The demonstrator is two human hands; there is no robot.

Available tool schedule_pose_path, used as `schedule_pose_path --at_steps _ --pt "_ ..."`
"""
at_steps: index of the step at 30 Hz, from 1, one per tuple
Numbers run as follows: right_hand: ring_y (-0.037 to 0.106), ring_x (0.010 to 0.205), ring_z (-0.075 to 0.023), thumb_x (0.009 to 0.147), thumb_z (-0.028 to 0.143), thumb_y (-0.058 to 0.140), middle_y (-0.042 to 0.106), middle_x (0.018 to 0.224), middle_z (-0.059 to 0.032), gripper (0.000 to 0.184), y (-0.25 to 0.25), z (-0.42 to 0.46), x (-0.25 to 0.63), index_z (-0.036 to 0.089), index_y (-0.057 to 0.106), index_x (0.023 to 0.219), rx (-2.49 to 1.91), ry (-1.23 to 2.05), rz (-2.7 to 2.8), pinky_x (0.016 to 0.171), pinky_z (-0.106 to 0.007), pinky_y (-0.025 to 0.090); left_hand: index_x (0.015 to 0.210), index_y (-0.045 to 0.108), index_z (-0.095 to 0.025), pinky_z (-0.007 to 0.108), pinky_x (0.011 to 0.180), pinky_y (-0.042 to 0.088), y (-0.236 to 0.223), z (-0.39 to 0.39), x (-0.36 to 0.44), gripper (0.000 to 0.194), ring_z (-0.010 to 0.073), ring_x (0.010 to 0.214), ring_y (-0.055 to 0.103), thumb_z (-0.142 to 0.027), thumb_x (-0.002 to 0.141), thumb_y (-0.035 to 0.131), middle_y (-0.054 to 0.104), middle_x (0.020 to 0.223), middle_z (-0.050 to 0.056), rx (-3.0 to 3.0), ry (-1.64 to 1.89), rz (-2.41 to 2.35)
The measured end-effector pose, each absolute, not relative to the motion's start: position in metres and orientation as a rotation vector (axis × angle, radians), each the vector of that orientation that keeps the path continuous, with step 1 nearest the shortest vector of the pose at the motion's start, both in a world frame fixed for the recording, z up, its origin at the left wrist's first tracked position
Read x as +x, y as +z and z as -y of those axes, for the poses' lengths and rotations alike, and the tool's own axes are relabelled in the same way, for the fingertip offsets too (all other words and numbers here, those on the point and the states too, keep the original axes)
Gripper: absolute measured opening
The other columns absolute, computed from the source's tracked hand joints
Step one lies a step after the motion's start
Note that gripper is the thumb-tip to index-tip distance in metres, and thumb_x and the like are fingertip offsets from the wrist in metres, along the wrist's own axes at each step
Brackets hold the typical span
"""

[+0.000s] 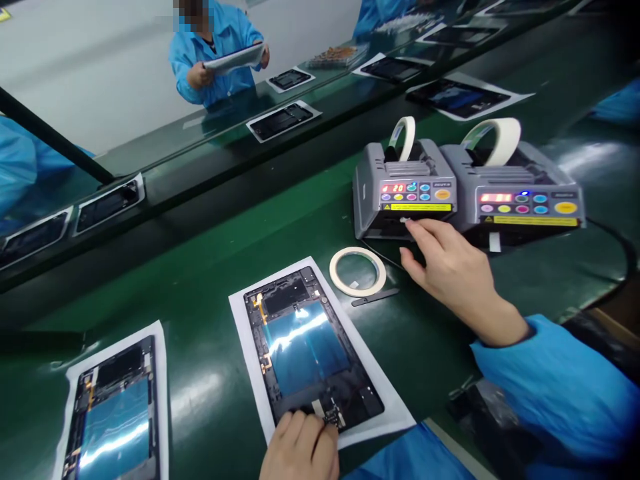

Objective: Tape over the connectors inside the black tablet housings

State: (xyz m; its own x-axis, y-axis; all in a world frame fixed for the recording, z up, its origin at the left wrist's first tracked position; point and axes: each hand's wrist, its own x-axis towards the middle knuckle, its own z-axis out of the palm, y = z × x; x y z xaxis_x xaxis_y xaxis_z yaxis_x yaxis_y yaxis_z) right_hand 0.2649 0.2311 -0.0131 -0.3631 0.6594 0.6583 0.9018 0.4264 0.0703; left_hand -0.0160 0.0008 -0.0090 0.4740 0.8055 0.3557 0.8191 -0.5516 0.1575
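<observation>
My right hand (pixel 450 267) reaches to the front of the left tape dispenser (pixel 405 190). Its index fingertip touches a small white piece of tape (pixel 404 220) at the outlet, and the thumb stands apart below. My left hand (pixel 303 447) lies over the lower edge of an opened tablet (pixel 310 363), fingers curled and close together; whatever is under them is hidden. This tablet, with a shiny blue-filmed battery, lies on a white sheet (pixel 250 363). Between the tablet and the dispenser are a roll of masking tape (pixel 343 283) and a dark flat stick (pixel 375 297).
A second tape dispenser (pixel 520 200) stands on the right, a white tab hanging from its front. Another opened tablet (pixel 115 413) lies at left. Across the raised conveyor edge (pixel 200 167) are several more tablets on sheets. A co-worker in blue (pixel 215 60) holds a sheet-backed panel.
</observation>
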Motion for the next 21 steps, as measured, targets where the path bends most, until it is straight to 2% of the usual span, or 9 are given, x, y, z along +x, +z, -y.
schedule_pose_path --at_steps 3,5,7,10,13,16,21 --pt "0.066 0.096 -0.0243 0.094 0.023 0.056 0.068 0.116 -0.0122 0.025 -0.014 -0.233 0.265 0.015 0.064 0.116 -1.306 -0.519 2.139 0.078 -0.034 0.052 0.096 0.061 -0.017 0.029 0.066 0.049 -0.012 -0.001 -0.018 0.022 0.0169 0.066 0.062 -0.006 0.090 0.043 0.067 0.078 0.003 -2.687 -0.615 1.488" --pt "0.066 0.097 -0.0230 0.095 0.022 0.056 0.068 0.114 -0.0114 0.020 -0.014 -0.234 0.265 0.016 0.064 0.111 -1.283 -0.512 2.127 0.079 -0.033 0.052 0.096 0.061 -0.017 0.029 0.065 0.049 -0.014 -0.001 -0.018 0.022 0.0171 0.065 0.062 -0.007 0.091 0.042 0.067 0.078 0.003 -2.696 -0.630 1.486" --pt "0.066 0.097 -0.0220 0.095 0.022 0.056 0.068 0.112 -0.0116 0.024 -0.013 -0.236 0.265 0.014 0.062 0.117 -1.287 -0.533 2.098 0.077 -0.031 0.051 0.096 0.061 -0.017 0.030 0.065 0.049 -0.015 -0.001 -0.018 0.022 0.0171 0.064 0.062 -0.008 0.092 0.042 0.067 0.077 0.002 -2.691 -0.644 1.488" --pt "0.066 0.090 -0.0206 0.096 0.024 0.054 0.069 0.108 -0.0111 0.027 -0.012 -0.240 0.264 0.013 0.060 0.120 -1.346 -0.561 2.056 0.066 -0.029 0.047 0.094 0.061 -0.018 0.030 0.066 0.049 -0.013 -0.003 -0.017 0.024 0.0169 0.064 0.063 -0.008 0.095 0.039 0.067 0.076 0.002 -2.663 -0.670 1.494" --pt "0.064 0.081 -0.0183 0.099 0.028 0.051 0.069 0.102 -0.0101 0.022 -0.013 -0.246 0.262 0.015 0.064 0.111 -1.423 -0.577 2.047 0.057 -0.029 0.040 0.092 0.062 -0.017 0.029 0.066 0.050 -0.008 -0.006 -0.015 0.028 0.0163 0.063 0.064 -0.009 0.098 0.036 0.068 0.075 0.002 -2.641 -0.694 1.483" --pt "0.062 0.076 -0.0165 0.100 0.031 0.050 0.069 0.099 -0.0088 0.022 -0.016 -0.254 0.262 0.016 0.066 0.105 -1.483 -0.579 2.041 0.055 -0.029 0.036 0.094 0.063 -0.016 0.029 0.067 0.050 -0.005 -0.008 -0.015 0.029 0.0161 0.064 0.064 -0.009 0.099 0.035 0.069 0.077 0.002 -2.656 -0.695 1.462" --pt "0.062 0.077 -0.0184 0.100 0.028 0.050 0.070 0.091 -0.0088 0.021 -0.010 -0.253 0.265 0.018 0.066 0.092 -1.423 -0.453 1.990 0.057 -0.030 0.037 0.101 0.064 -0.015 0.031 0.069 0.051 -0.011 0.000 -0.019 0.026 0.0173 0.069 0.064 -0.010 0.100 0.038 0.069 0.083 0.004 -2.757 -0.617 1.490"
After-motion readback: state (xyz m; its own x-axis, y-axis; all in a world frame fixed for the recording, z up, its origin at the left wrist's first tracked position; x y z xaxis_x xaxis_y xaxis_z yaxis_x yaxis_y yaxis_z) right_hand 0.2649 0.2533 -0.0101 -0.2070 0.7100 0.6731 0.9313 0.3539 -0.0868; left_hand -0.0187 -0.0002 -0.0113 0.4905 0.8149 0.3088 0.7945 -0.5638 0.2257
